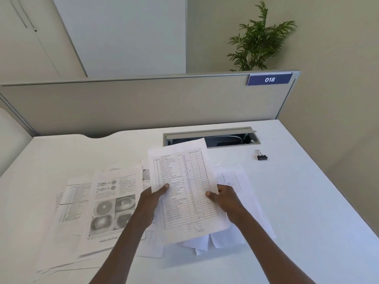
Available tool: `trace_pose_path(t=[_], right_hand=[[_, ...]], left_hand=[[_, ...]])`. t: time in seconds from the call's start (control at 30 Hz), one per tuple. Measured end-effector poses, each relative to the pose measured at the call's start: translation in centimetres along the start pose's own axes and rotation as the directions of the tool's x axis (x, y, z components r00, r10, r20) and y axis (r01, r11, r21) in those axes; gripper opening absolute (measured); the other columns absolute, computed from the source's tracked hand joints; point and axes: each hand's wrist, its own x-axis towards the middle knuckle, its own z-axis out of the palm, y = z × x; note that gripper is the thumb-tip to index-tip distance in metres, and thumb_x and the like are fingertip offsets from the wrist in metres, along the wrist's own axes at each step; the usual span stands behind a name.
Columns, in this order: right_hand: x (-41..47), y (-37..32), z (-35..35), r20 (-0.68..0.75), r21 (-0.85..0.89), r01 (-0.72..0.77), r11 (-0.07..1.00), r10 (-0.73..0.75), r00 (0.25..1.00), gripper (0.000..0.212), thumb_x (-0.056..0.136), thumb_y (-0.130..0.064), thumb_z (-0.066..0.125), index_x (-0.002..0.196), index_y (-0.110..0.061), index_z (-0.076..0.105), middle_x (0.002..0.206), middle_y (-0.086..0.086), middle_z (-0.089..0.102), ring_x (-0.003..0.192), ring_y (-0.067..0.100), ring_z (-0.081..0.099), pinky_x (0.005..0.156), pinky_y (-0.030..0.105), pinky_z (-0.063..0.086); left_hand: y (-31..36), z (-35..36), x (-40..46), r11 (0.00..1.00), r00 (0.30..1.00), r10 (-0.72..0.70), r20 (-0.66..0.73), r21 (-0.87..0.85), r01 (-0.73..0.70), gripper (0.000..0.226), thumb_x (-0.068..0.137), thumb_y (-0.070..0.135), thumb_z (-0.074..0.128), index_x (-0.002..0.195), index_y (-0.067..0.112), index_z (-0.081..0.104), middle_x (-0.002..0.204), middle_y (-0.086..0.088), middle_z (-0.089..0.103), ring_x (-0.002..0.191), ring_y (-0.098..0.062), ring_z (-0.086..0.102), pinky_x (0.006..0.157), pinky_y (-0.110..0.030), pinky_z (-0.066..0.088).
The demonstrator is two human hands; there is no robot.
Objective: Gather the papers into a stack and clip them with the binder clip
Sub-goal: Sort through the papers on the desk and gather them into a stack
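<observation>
**Gathering under way, clip not yet touched**

We held a small bundle of papers up off the counter with both hands. The top sheet was a printed table with some handwriting near its bottom edge. Our left hand gripped the bundle's left edge, thumb on top and fingers hidden under the paper. Our right hand gripped the right edge the same way, thumb showing on the front. A few sheets hung below the top one with their lower edges uneven, so we judged the bundle was not squared yet.

More loose sheets lay on the counter. To our left sat a spread of overlapping pages, the top one showing grey circular pictures and text, with table printouts fanned beneath it. To our right another table sheet lay flat, partly behind our right hand. How many sheets in all, we could not tell.

The binder clip lay on the counter to the right, well apart from the papers and from both hands, just past the open cable hatch. It looked closed and untouched.

Our read: early to middle of the task. Some sheets were gathered. The left spread and the right sheet remained to be collected, then squaring the stack, then picking up the clip and clamping it on an edge.
</observation>
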Motion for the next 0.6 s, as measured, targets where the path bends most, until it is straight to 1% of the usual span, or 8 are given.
trace_pose_path(t=[0.07,0.13,0.23,0.3,0.4,0.43,0.5,0.6], right_hand=[[-0.3,0.2,0.0,0.027,0.003,0.007,1.0,-0.007,1.0,0.021,0.084,-0.018,0.075,0.104,-0.012,0.075,0.097,-0.002,0.078,0.093,0.019,0.073,0.091,0.043,0.057],[-0.5,0.3,-0.2,0.017,-0.008,0.01,1.0,-0.01,1.0,0.018,0.084,-0.018,0.075,0.101,-0.011,0.075,0.097,-0.001,0.077,0.094,0.02,0.073,0.09,0.04,0.057],[0.0,0.8,-0.9,-0.116,-0.138,-0.015,0.99,-0.001,0.993,0.017,0.08,-0.026,0.076,0.092,-0.015,0.073,0.095,0.001,0.076,0.092,0.022,0.071,0.089,0.04,0.057],[0.3,1.6,-1.9,-0.232,-0.261,-0.078,0.962,0.016,0.973,0.026,0.077,-0.033,0.075,0.099,-0.019,0.07,0.098,0.003,0.075,0.096,0.025,0.07,0.089,0.039,0.055],[0.5,3.1,-3.6,-0.329,-0.44,-0.125,0.889,-0.03,0.944,0.046,0.082,-0.035,0.073,0.121,-0.014,0.06,0.12,0.01,0.065,0.118,0.029,0.058,0.097,0.036,0.046],[0.6,3.6,-4.1,-0.35,-0.49,-0.148,0.859,-0.039,0.936,0.052,0.083,-0.034,0.072,0.126,-0.011,0.054,0.127,0.014,0.059,0.123,0.033,0.051,0.099,0.038,0.043],[0.6,4.3,-4.9,-0.414,-0.576,-0.234,0.783,-0.033,0.91,0.062,0.083,-0.036,0.073,0.13,-0.007,0.047,0.131,0.019,0.049,0.126,0.038,0.042,0.097,0.042,0.043],[0.5,5.1,-5.6,-0.514,-0.62,-0.376,0.689,0.005,0.858,0.075,0.075,-0.045,0.079,0.128,-0.006,0.042,0.13,0.019,0.045,0.124,0.038,0.041,0.096,0.045,0.044]], left_hand=[[-0.6,-0.1,-0.3,1.0,0.999,0.006,0.033,-0.023,-0.005,0.03,0.089,0.01,0.069,0.119,0.011,0.068,0.114,-0.009,0.074,0.106,-0.028,0.07,0.092,-0.044,0.053],[-1.3,-0.1,-0.4,1.0,1.0,0.018,0.016,-0.019,-0.018,0.028,0.09,0.008,0.068,0.118,0.009,0.068,0.113,-0.01,0.075,0.104,-0.03,0.071,0.089,-0.045,0.055],[-2.0,-0.4,-0.5,0.999,0.999,0.037,-0.022,-0.006,-0.037,0.025,0.09,0.008,0.068,0.114,0.009,0.069,0.109,-0.01,0.076,0.103,-0.031,0.071,0.084,-0.041,0.055],[-2.0,-0.3,-0.9,0.999,0.997,0.041,-0.064,0.005,-0.041,0.018,0.09,0.008,0.069,0.107,0.013,0.07,0.102,-0.006,0.077,0.098,-0.027,0.071,0.077,-0.036,0.055],[-2.2,-0.5,-0.9,0.999,0.994,0.042,-0.098,0.018,-0.041,0.015,0.089,0.007,0.069,0.101,0.018,0.07,0.096,0.0,0.076,0.092,-0.021,0.071,0.071,-0.032,0.053],[-2.3,-0.7,-0.9,0.999,0.994,0.034,-0.106,0.022,-0.032,0.016,0.089,0.008,0.07,0.101,0.017,0.07,0.099,-0.001,0.076,0.094,-0.022,0.071,0.074,-0.033,0.053],[-2.6,-1.2,-0.7,0.999,0.993,0.016,-0.12,0.029,-0.012,0.018,0.088,0.01,0.072,0.105,0.016,0.071,0.103,-0.005,0.076,0.098,-0.027,0.071,0.084,-0.04,0.054],[-2.8,-1.7,-0.6,0.999,0.99,0.002,-0.139,0.048,0.005,0.021,0.087,0.011,0.072,0.108,0.016,0.07,0.106,-0.005,0.076,0.1,-0.029,0.07,0.093,-0.048,0.052]])
